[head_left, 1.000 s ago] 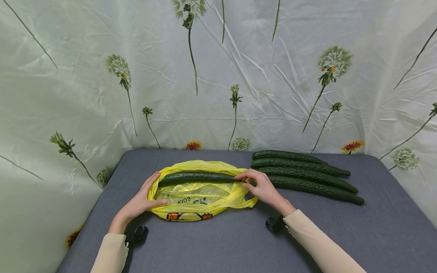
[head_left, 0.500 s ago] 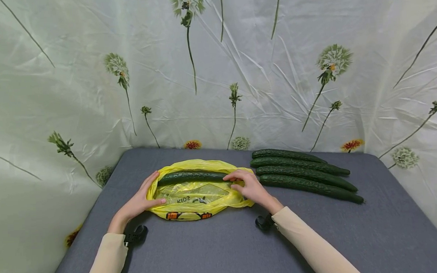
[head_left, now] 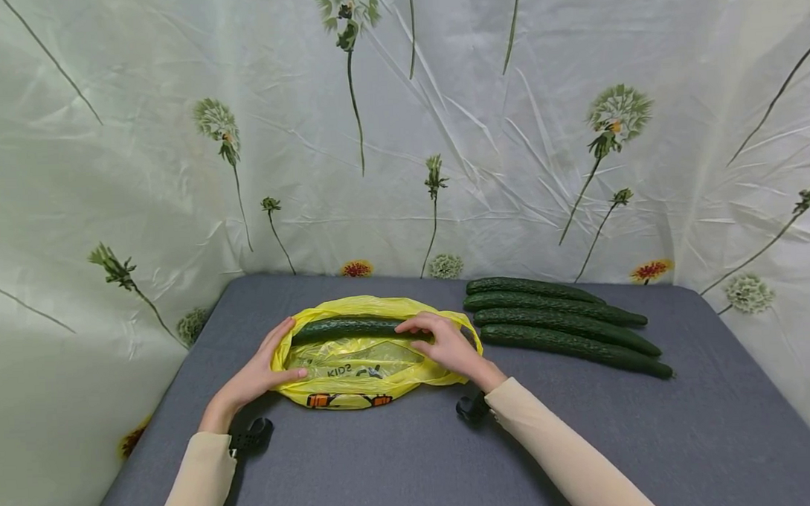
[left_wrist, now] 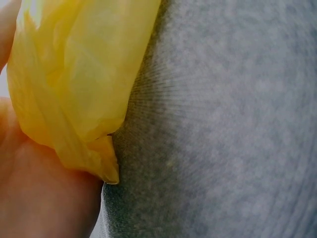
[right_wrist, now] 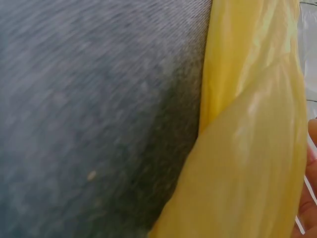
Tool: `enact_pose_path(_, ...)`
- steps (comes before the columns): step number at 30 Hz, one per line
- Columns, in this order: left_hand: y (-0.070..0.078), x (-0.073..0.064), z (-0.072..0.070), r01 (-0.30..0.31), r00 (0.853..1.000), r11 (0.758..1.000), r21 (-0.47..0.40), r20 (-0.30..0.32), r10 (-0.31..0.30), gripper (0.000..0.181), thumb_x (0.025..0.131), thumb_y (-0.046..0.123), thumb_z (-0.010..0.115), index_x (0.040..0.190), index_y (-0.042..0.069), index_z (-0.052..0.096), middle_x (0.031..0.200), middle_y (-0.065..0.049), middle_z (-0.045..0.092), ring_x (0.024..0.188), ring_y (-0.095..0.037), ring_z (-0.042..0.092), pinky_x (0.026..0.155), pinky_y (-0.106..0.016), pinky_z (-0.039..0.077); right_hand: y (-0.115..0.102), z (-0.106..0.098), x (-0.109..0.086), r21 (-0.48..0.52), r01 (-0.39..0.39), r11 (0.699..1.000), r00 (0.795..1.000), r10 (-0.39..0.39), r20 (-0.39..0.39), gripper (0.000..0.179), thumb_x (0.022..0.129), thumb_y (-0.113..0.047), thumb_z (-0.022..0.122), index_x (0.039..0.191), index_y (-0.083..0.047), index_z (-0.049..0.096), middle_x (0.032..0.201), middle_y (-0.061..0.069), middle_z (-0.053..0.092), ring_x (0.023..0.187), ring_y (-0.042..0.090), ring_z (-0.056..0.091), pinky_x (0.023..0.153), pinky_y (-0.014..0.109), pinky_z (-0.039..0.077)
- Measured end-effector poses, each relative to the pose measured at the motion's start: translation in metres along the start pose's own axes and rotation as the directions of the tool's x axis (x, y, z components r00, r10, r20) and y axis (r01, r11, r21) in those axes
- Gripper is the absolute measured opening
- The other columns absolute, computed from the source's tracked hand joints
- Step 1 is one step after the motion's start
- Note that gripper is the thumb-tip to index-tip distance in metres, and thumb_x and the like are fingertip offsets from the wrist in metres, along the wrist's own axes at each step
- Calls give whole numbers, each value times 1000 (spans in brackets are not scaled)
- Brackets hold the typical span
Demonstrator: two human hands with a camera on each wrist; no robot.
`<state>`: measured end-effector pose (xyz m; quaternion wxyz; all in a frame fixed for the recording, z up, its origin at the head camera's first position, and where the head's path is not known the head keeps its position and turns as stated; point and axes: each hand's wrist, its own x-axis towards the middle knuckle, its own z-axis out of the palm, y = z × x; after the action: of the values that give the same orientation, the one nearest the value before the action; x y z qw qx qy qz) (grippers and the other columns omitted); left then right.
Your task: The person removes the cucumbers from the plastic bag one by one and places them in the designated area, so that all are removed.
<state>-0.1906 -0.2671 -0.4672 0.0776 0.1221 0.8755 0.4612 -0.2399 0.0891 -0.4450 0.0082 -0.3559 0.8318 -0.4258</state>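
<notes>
A yellow plastic bag (head_left: 356, 400) lies on its side with its mouth spread wide, "KIDS" lettering showing inside. In it, along the far side, lies a dark green cucumber (head_left: 347, 328). My left hand (head_left: 258, 373) grips the bag's left edge, thumb inside the mouth and fingers round the outside; the left wrist view shows yellow film (left_wrist: 84, 74) against the palm. My right hand (head_left: 445, 347) reaches over the bag's right side and holds the cucumber between fingers and thumb, hiding part of its right half. The right wrist view is mostly yellow film (right_wrist: 242, 163), with fingers at its edge.
Several more cucumbers (head_left: 568, 323) lie side by side to the right of the bag. Everything rests on a grey cloth-covered table (head_left: 386, 469). A pale curtain (head_left: 508, 130) printed with dandelions hangs behind and at the left.
My right hand has moved left, from the cucumber's right end toward its middle, further over the bag. The left hand, the bag's left side and the other cucumbers stay put.
</notes>
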Motion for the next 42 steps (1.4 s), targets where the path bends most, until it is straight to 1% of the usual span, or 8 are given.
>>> enact_pose_path(5, 1, 0, 0, 0, 1000, 1000, -1, 1, 0, 98, 84, 25, 73, 155, 15, 8, 158, -16, 0, 141, -44, 0, 99, -73, 11, -5, 5, 7, -23, 4, 1000, 1000, -4, -2, 32, 87, 2, 67, 117, -10, 68, 115, 2, 65, 106, 21, 57, 90, 39, 46)
enact_pose_path(9, 0, 1, 0, 2, 1000, 1000, -7, 1, -2, 98, 84, 24, 74, 155, 15, 8, 158, -16, 0, 141, -44, 0, 99, -72, 10, -8, 9, 12, -9, 7, 1000, 1000, -7, 7, 33, 86, 2, 68, 117, -9, 67, 117, 4, 64, 109, 23, 56, 92, 41, 45)
enact_pose_path(14, -1, 1, 1, 2, 1000, 1000, -17, 0, -2, 98, 83, 24, 74, 155, 15, 8, 158, -16, 0, 141, -43, 0, 100, -72, 10, -10, 14, 17, -9, 14, 1000, 1000, -14, 14, 33, 86, 3, 68, 117, -8, 67, 117, 5, 63, 110, 23, 56, 92, 40, 45)
enact_pose_path(21, -1, 0, 1, -3, 1000, 1000, -14, -3, 3, 98, 84, 24, 74, 155, 15, 8, 158, -16, 0, 141, -43, -1, 99, -72, 10, -12, 19, 24, -29, -15, 999, 1000, 15, 18, 33, 87, 1, 68, 118, -11, 67, 119, 4, 63, 113, 23, 55, 95, 41, 43)
enact_pose_path(26, -1, 1, 1, -5, 1000, 1000, -17, -2, 5, 98, 84, 24, 74, 155, 15, 8, 158, -16, -1, 141, -43, -1, 99, -72, 10, -12, 21, 29, -18, -42, 999, 999, 42, 18, 33, 88, -1, 67, 119, -12, 67, 121, 2, 62, 115, 20, 53, 97, 40, 42)
enact_pose_path(32, 0, 0, 0, -1, 1000, 1000, -21, 0, 1, 98, 84, 23, 74, 155, 15, 8, 158, -17, 0, 141, -44, -1, 99, -73, 11, -10, 23, 34, -4, -53, 999, 999, 53, 11, 33, 88, -1, 67, 119, -13, 67, 121, -1, 61, 118, 19, 51, 99, 41, 40)
enact_pose_path(42, 0, 0, 0, -3, 1000, 1000, -28, -1, 3, 97, 84, 23, 74, 155, 14, 8, 158, -17, 0, 141, -44, -2, 99, -73, 10, -8, 27, 40, -63, -68, 996, 997, 70, 21, 32, 88, -5, 68, 119, -13, 67, 124, 3, 60, 122, 23, 49, 102, 43, 36)
